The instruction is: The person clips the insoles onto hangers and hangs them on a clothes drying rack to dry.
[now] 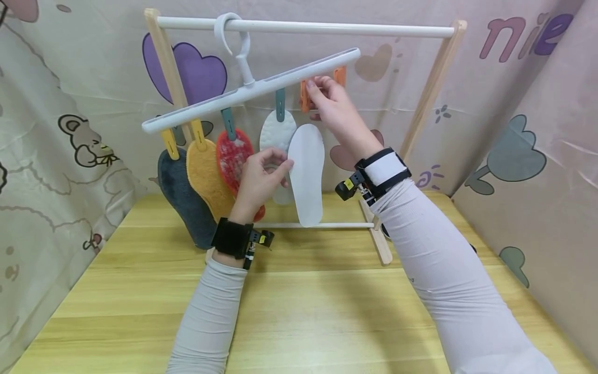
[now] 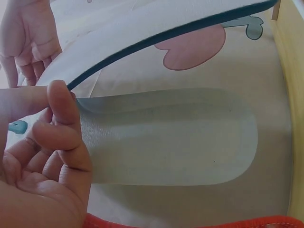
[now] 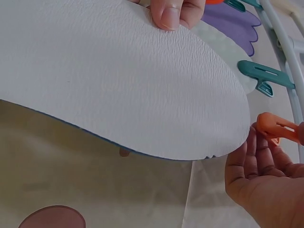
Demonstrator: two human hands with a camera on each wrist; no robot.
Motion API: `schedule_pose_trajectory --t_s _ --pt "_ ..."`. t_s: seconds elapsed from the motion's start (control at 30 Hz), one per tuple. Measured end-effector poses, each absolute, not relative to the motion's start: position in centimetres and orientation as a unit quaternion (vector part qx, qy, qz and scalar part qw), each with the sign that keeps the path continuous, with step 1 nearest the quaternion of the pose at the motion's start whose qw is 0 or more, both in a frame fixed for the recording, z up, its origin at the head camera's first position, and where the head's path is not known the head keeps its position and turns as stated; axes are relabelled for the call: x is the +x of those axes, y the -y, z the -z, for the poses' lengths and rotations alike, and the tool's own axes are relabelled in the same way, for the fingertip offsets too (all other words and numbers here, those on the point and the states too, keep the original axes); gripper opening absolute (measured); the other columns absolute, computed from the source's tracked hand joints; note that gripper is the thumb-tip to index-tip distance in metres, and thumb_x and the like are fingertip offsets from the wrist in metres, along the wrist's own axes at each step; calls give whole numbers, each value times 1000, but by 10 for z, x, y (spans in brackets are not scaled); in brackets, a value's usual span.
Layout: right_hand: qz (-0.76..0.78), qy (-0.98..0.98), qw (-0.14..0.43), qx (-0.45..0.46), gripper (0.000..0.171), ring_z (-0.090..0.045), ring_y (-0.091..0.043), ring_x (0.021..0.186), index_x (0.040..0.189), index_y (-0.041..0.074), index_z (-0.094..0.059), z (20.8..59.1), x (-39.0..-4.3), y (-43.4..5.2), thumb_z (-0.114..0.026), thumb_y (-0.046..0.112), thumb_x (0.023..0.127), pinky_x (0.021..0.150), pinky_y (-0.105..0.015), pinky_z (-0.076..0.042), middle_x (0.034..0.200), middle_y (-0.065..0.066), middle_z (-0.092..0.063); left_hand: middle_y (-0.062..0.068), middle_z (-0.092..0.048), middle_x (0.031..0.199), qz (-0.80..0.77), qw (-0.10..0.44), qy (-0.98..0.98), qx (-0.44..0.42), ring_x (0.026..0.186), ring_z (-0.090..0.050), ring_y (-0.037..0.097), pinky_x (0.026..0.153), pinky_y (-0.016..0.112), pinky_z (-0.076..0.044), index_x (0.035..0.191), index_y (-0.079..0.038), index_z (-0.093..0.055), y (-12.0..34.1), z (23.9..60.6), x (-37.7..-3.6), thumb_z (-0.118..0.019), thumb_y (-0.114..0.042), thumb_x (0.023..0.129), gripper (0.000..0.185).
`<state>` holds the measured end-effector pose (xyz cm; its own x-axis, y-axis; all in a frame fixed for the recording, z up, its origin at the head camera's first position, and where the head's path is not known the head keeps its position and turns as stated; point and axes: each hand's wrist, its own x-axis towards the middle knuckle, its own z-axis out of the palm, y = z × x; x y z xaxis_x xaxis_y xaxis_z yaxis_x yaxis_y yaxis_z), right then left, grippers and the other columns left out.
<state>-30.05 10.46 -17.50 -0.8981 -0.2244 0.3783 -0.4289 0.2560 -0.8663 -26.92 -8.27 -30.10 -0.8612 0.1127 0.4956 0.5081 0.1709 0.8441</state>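
My left hand (image 1: 262,176) pinches the edge of a white insole (image 1: 307,179) between thumb and fingers; a thin blue edge shows in the wrist views. Up at the hanger, my right hand (image 1: 335,108) grips an orange clip (image 1: 304,97) by thumb and fingers. In the right wrist view the insole's rounded end (image 3: 223,128) lies close beside the clip's tip. The white hanger (image 1: 257,89) tilts, its right end higher. Another orange clip (image 1: 342,76) hangs just beyond the right hand.
Yellow and teal clips hold a dark insole (image 1: 179,192), a yellow insole (image 1: 205,171), a red insole (image 1: 231,156) and a pale textured insole (image 1: 275,130). The hanger hooks over the white rail (image 1: 350,27) of a wooden-legged rack on the wooden table (image 1: 299,311). Printed cloth surrounds it.
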Motion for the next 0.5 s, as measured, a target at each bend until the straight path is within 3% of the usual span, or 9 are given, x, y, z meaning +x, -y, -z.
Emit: schedule_pose_trajectory --t_s 0.33,0.5 --pt "-594 768 89 225 39 -61 -13 116 145 4 -53 185 -302 -109 -50 29 115 103 -32 -53 121 1 -64 13 -72 104 606 159 756 -189 64 -68 20 60 26 -57 113 -3 -72 85 302 -266 -73 -19 104 19" --pt "-593 764 95 237 38 -61 -13 117 145 5 -54 186 -302 -111 -51 27 115 103 -33 -52 126 -1 -65 14 -72 104 610 163 751 -194 63 -67 18 59 26 -57 113 -2 -72 83 300 -268 -73 -17 104 18"
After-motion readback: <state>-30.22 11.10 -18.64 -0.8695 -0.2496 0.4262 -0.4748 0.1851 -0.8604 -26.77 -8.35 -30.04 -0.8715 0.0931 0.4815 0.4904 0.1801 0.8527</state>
